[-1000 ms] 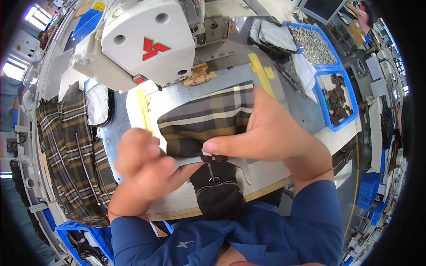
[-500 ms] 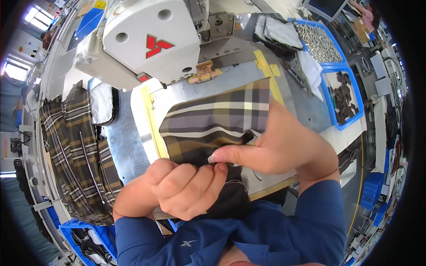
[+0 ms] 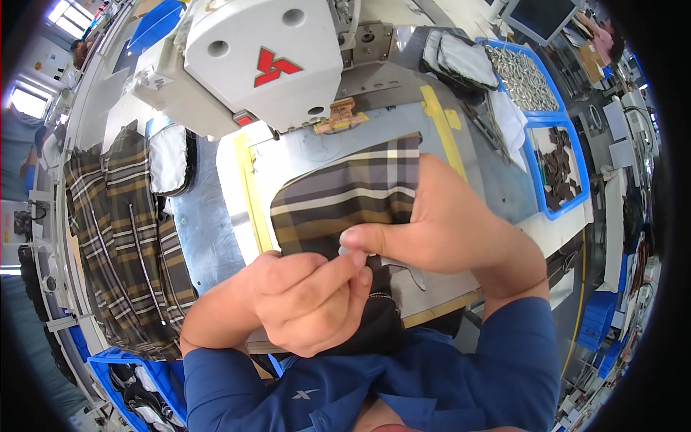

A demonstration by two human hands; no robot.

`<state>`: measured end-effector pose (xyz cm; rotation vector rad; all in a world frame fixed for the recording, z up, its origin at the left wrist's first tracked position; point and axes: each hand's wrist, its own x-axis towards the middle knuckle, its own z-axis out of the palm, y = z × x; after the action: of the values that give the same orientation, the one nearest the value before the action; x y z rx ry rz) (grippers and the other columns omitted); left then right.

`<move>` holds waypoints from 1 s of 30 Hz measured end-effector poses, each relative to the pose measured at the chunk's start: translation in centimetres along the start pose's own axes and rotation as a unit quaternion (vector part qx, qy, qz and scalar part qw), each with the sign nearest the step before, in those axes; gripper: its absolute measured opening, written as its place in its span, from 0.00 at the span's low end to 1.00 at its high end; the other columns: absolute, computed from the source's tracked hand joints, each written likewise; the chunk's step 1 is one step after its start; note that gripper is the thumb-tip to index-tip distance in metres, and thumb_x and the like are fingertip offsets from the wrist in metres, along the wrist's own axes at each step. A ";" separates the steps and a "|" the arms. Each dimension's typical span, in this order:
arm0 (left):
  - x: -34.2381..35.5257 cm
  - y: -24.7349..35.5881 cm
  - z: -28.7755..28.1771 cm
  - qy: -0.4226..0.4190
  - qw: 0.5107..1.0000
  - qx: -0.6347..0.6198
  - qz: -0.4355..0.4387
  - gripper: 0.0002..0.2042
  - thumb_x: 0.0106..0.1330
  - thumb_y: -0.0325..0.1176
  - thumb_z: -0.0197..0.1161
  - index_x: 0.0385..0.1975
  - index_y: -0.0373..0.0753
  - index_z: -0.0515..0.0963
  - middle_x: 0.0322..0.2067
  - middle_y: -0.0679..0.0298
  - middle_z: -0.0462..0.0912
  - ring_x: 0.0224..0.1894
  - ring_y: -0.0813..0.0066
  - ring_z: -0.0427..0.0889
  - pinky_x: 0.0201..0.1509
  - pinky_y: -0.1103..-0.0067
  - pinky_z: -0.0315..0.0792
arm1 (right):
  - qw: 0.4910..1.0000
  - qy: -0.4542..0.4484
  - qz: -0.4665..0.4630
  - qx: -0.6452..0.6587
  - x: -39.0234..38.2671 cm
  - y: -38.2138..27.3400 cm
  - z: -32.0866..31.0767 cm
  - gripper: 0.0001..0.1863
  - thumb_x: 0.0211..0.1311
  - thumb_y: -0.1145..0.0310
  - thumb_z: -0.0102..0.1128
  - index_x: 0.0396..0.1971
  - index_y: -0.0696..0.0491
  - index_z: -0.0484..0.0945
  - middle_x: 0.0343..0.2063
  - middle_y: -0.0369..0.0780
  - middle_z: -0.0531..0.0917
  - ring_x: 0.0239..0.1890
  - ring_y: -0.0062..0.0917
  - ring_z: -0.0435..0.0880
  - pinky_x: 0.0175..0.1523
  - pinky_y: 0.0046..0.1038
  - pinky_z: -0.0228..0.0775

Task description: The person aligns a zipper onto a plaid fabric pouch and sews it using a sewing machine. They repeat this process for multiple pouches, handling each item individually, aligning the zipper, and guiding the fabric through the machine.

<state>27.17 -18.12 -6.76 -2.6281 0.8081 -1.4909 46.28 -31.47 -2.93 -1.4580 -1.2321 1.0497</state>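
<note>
A plaid fabric piece (image 3: 345,191) in brown, black, grey and white lies bunched in front of the sewing machine's work plate. Its right end is in my right hand (image 3: 446,223), the thumb pressing on top and the other fingers hidden beneath. My left hand (image 3: 309,299) is closed at the near edge of the cloth, its fingertips meeting my right thumb. What exactly the left fingertips pinch is partly hidden. A pale grey flap (image 3: 407,272) shows just below my right hand, and a black zippered piece (image 3: 378,309) lies near my body.
The white sewing machine head (image 3: 263,68) stands ahead. Plaid pieces with zips (image 3: 119,237) are stacked at left, beside a white padded piece (image 3: 170,160). At right are blue trays of metal hardware (image 3: 523,75) and dark brown parts (image 3: 558,169). A blue bin (image 3: 129,356) stands low left.
My left hand has turned and its fingertips have risen against my right thumb. The right hand and cloth have shifted slightly left; the pale flap now shows below them.
</note>
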 end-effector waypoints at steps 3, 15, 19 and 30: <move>0.4 -0.1 -0.7 -0.012 0.999 -0.019 -0.040 0.07 0.50 0.15 0.73 0.25 0.36 0.85 0.30 0.65 0.75 0.38 0.63 0.90 0.36 0.74 0.72 | 0.992 0.095 -0.060 0.059 -0.3 0.9 1.0 0.27 0.61 0.73 0.77 0.59 0.60 0.79 0.38 0.42 0.90 0.37 0.28 0.85 0.47 0.33 0.77; 1.0 0.2 -2.1 0.004 0.991 -0.072 -0.114 0.08 0.55 0.13 0.73 0.29 0.32 0.83 0.31 0.63 0.73 0.37 0.58 0.91 0.33 0.72 0.74 | 0.906 0.123 -0.250 -0.320 -1.7 -1.1 -0.2 0.19 0.39 0.80 0.77 0.37 0.50 0.90 0.41 0.41 0.88 0.37 0.32 0.87 0.41 0.34 0.77; 0.9 0.5 -2.0 0.019 0.990 -0.091 -0.107 0.07 0.55 0.15 0.73 0.28 0.34 0.83 0.31 0.64 0.73 0.37 0.60 0.91 0.35 0.73 0.75 | 0.825 0.153 -0.357 -0.411 -1.6 -2.1 0.0 0.16 0.42 0.76 0.76 0.35 0.49 0.89 0.40 0.36 0.89 0.38 0.29 0.86 0.41 0.33 0.77; 1.2 0.5 -1.6 0.031 0.988 -0.126 -0.089 0.06 0.55 0.17 0.73 0.27 0.35 0.82 0.29 0.66 0.74 0.38 0.61 0.92 0.40 0.73 0.79 | 0.828 0.080 -0.429 -0.353 -1.0 -0.7 -0.2 0.11 0.50 0.71 0.73 0.36 0.53 0.90 0.40 0.35 0.90 0.39 0.30 0.86 0.39 0.32 0.76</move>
<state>26.22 -18.69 -5.06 -2.9202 0.8380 -1.6178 46.17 -32.39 -2.12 -1.1998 -1.9838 -0.1767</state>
